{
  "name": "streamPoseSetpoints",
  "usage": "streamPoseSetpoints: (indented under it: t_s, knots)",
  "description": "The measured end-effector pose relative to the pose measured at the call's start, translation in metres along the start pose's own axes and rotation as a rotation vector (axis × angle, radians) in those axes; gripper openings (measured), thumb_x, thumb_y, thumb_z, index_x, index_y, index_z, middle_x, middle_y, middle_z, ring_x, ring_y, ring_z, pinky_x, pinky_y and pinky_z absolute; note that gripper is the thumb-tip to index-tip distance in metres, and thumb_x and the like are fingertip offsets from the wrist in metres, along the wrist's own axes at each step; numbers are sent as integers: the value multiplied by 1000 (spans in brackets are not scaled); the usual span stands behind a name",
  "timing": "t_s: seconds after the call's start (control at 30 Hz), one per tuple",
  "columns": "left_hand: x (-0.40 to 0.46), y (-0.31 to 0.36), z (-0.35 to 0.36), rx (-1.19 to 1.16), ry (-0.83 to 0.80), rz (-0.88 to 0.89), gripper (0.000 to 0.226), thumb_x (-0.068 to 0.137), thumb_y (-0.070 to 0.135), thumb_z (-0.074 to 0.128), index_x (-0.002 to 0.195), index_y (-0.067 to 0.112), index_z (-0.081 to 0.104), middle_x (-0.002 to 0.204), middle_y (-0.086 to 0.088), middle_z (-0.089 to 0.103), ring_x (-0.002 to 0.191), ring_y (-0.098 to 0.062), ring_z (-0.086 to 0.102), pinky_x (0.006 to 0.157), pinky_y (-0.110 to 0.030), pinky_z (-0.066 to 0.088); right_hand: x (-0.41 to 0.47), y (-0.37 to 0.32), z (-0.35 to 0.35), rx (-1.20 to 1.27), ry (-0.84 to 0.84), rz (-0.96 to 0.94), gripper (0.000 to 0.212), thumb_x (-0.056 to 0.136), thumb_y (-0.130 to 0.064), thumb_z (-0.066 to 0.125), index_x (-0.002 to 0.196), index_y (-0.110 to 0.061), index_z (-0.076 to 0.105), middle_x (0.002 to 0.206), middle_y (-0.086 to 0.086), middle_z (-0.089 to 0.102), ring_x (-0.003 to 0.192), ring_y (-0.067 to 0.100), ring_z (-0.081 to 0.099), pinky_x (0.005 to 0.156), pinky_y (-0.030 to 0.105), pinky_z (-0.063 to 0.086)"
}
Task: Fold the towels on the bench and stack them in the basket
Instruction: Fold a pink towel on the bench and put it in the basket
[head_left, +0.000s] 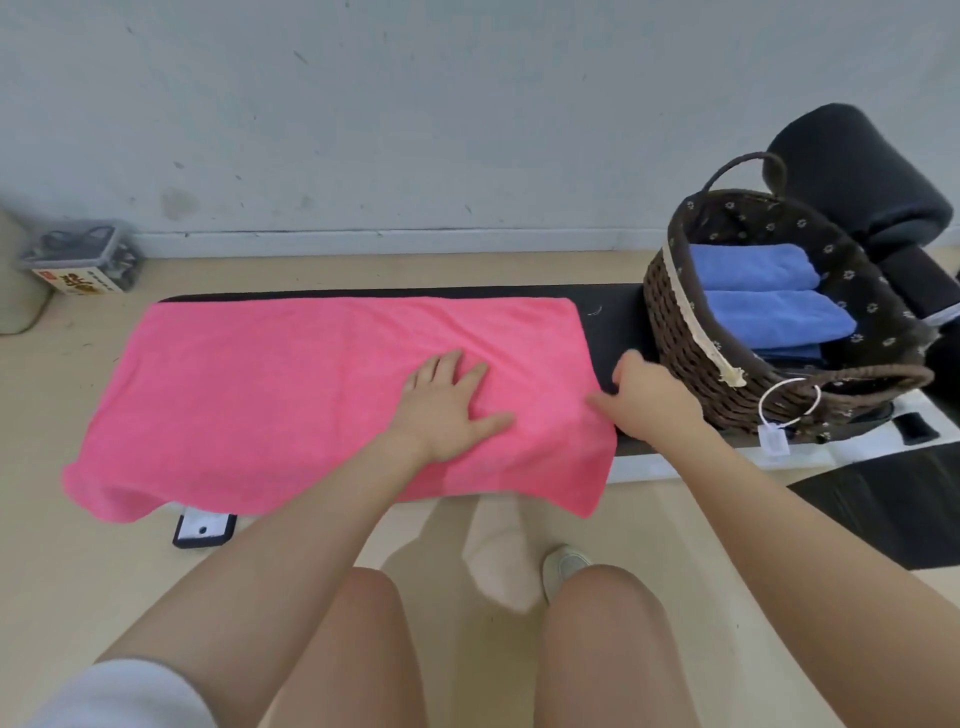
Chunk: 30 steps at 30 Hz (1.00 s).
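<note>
Pressing our left hand (447, 402) flat, fingers straight, on the pink towel (322, 395) spread over the worktop (618, 322), we pinch its edge with our right hand (649, 400) beside the basket (691, 358) holding folded blue towels (763, 296).

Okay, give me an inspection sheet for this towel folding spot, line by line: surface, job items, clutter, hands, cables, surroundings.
Surface: black padded bench, mostly covered by the towel.
Job's things: pink towel spread flat on the bench, near edge hanging over; wicker basket on the bench's right end holding folded blue towels.
Clutter: white tag on a ring hangs from the basket handle.
Hands: left hand rests flat on the pink towel; right hand grips the towel's right edge.
Cables: nothing seen.
Surroundings: pale wall, tan floor, clear plastic box by the wall at left, black padded roll behind the basket.
</note>
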<state>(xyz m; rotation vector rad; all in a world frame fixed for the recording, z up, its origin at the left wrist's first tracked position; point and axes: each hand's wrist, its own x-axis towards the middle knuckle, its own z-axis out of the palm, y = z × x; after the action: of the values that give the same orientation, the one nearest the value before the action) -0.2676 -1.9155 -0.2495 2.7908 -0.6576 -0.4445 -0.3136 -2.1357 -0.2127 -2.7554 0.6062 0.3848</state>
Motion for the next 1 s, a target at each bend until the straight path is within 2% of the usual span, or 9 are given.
streamPoseSetpoints:
  t_s: [0.1,0.27,0.33,0.47,0.67,0.73,0.83,0.93,1.0]
  knots:
    - [16,1,-7,-6,111,41,60,97,49,27,149,20,18,158,-5,9,145,-25,7,118,-38,7,32,-20,0,184,143,-81,28,94,-25,48,113,-5,45,116,16,52,102,35,54,76,38,42]
    - [58,-9,-11,69,46,26,61,99,45,23,150,15,8,159,-5,0,147,-22,-1,120,-36,3,85,-49,10,371,198,-12,33,94,-20,47,123,-6,42,123,19,52,114,36,49,91,45,44]
    - [68,-13,-9,93,21,27,65,97,49,23,150,17,3,159,-4,-3,147,-21,-4,119,-36,2,101,-59,15,344,199,43,32,93,-15,48,123,-6,44,124,18,53,116,36,48,89,42,43]
    - [81,-10,-6,112,31,73,67,96,52,24,150,20,-1,159,-2,-6,146,-21,-6,118,-36,-1,120,-58,12,153,279,5,26,91,-3,37,106,-3,58,111,18,60,101,37,57,71,37,43]
    - [106,15,-2,158,96,141,70,96,52,25,150,17,-2,159,-3,-5,146,-19,-5,117,-34,-4,127,-45,-8,57,374,43,38,93,1,33,130,-2,42,136,21,38,116,44,48,94,48,41]
    - [107,13,0,141,104,144,72,95,52,25,150,14,-1,159,-4,-2,147,-19,-3,117,-32,-5,112,-55,6,-10,377,-143,47,95,-9,36,142,-4,29,152,20,21,136,40,28,112,46,24]
    - [102,10,1,149,98,145,71,89,45,17,149,11,4,159,-7,2,147,-19,-1,117,-30,-4,76,-67,40,-8,204,-498,59,95,-37,23,149,-14,17,159,6,9,147,23,8,119,39,5]
    - [93,12,-3,126,182,74,58,95,31,26,148,8,17,157,-11,14,144,-25,13,117,-36,10,65,-45,52,-74,87,-399,63,97,-48,17,151,-17,7,160,1,4,148,16,2,119,35,1]
    - [79,11,-6,156,219,43,63,91,39,14,144,8,28,152,-12,28,139,-27,26,112,-38,20,60,-21,49,-171,97,-352,67,94,-55,11,151,-20,3,160,0,0,148,16,-2,118,36,-1]
